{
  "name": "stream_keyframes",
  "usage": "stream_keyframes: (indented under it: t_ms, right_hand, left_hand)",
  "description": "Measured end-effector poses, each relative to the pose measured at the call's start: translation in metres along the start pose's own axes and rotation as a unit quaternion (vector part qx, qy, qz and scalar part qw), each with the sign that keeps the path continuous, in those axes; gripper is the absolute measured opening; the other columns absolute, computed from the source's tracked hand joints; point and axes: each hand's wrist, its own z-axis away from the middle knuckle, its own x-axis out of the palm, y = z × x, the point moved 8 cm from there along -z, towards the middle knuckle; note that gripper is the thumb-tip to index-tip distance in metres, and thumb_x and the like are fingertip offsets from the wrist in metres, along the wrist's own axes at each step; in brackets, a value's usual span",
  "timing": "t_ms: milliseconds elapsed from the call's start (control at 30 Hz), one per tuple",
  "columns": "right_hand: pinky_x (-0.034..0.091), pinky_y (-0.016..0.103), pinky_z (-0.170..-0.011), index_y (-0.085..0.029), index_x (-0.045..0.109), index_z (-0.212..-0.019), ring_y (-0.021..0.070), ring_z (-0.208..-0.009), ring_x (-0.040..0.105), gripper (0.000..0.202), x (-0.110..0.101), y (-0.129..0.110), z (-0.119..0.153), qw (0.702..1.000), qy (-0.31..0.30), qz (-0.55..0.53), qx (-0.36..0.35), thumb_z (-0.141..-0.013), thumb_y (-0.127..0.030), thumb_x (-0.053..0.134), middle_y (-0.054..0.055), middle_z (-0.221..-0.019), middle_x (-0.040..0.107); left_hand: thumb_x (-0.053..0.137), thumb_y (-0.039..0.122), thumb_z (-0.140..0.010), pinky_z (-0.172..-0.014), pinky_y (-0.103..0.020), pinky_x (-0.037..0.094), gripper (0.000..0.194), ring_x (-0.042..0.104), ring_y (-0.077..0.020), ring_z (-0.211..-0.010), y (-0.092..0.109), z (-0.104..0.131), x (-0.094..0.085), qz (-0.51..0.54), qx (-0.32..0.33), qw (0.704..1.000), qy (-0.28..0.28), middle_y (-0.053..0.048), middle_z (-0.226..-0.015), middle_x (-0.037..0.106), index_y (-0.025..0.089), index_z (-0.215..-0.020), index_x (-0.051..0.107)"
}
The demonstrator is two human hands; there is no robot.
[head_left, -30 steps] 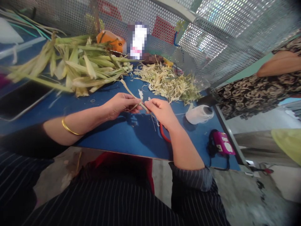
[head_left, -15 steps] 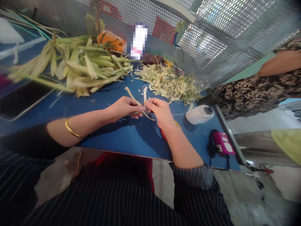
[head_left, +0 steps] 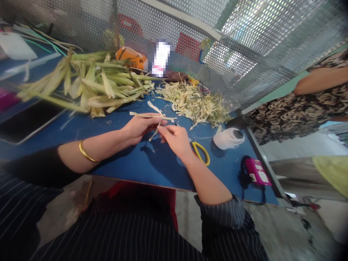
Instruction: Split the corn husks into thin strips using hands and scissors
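My left hand (head_left: 140, 127) and my right hand (head_left: 175, 138) meet over the blue table (head_left: 130, 159) and both pinch thin pale husk strips (head_left: 152, 115). The strips cross each other just above my fingertips, with ends sticking out left, right and upward. A gold bangle (head_left: 86, 154) circles my left wrist. Yellow-handled scissors (head_left: 201, 153) lie on the table just right of my right wrist.
A pile of green corn husks (head_left: 95, 81) lies at the back left, and shredded husk trimmings (head_left: 194, 103) at the back centre. A white thread spool (head_left: 228, 138) and a pink device with a black cord (head_left: 257, 173) sit right. Perforated metal screen behind. Another person (head_left: 304, 101) stands right.
The strips went from a single slanted piece to a crossed shape lying more level. My right hand slid slightly left and lower, uncovering the scissors. The view tilted a little.
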Motion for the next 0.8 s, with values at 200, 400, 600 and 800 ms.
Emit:
stream_keyframes:
  t_ms: [200,400,600,800]
  right_hand:
    - [0.045,0.024,-0.056,-0.017,0.057,-0.059,0.012,-0.052,0.058,0.035,0.02,0.011,-0.003,0.999,-0.034,-0.012,-0.009,-0.086,-0.04,0.055,0.0,-0.057,0.059]
    - [0.036,0.025,-0.057,-0.019,0.051,-0.057,0.0108,-0.054,0.049,0.035,0.017,-0.016,0.005,0.975,-0.044,0.178,-0.124,-0.089,-0.032,0.052,-0.001,-0.057,0.055]
    - [0.042,0.031,-0.077,-0.019,0.063,-0.093,0.0193,-0.087,0.059,0.013,-0.03,-0.031,0.004,0.926,0.148,0.29,-0.189,-0.086,-0.03,0.059,0.008,-0.095,0.063]
    - [0.04,0.032,-0.072,-0.019,0.056,-0.075,0.0176,-0.077,0.06,0.015,-0.02,-0.026,0.0,0.93,0.054,0.325,-0.162,-0.088,-0.024,0.052,0.005,-0.081,0.064]
  left_hand:
    - [0.077,0.015,-0.067,-0.056,-0.026,0.053,0.017,0.065,-0.0149,-0.062,-0.008,0.002,0.004,0.005,-0.009,1.0,-0.001,-0.007,-0.076,0.072,0.01,-0.082,0.071]
    - [0.073,0.009,-0.068,-0.058,-0.021,0.05,0.012,0.062,-0.011,-0.06,-0.007,0.002,-0.002,0.002,-0.026,0.999,0.047,-0.005,-0.069,0.07,0.009,-0.08,0.072]
    - [0.068,0.017,-0.078,-0.063,-0.024,0.053,0.014,0.064,-0.0122,-0.062,0.002,0.004,-0.001,-0.032,-0.047,0.998,0.013,-0.004,-0.069,0.068,0.012,-0.09,0.072]
    - [0.076,0.024,-0.072,-0.056,-0.022,0.049,0.016,0.063,-0.0115,-0.062,0.001,0.003,-0.004,-0.09,-0.032,0.995,0.02,-0.004,-0.069,0.066,0.012,-0.082,0.071]
